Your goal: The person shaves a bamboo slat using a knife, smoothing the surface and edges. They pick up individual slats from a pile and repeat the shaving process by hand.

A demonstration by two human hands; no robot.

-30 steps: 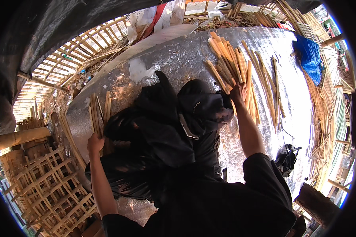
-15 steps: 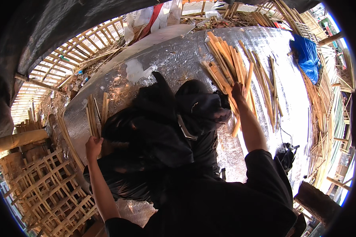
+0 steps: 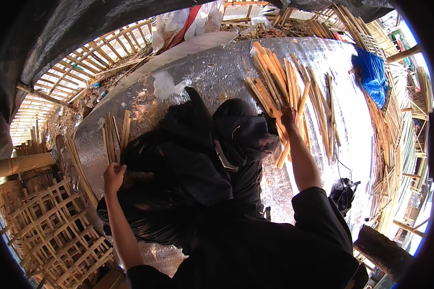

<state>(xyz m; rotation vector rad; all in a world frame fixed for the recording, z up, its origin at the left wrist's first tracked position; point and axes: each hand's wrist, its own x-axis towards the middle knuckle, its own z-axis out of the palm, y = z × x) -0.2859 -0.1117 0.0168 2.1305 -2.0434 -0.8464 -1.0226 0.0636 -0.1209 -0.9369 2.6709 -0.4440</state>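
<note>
Your left hand (image 3: 114,174) pinches bamboo strips (image 3: 112,139); right hand (image 3: 288,117) (grip unclear) presses a pile (image 3: 279,91) that could scatter

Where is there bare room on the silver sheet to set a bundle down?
Bare silver sheet lies between the small strip bundle by the left hand and the fanned bamboo strips under the right hand, above the black bag. A second patch lies right of the strips, below the blue cloth. The middle is crowded.
</note>
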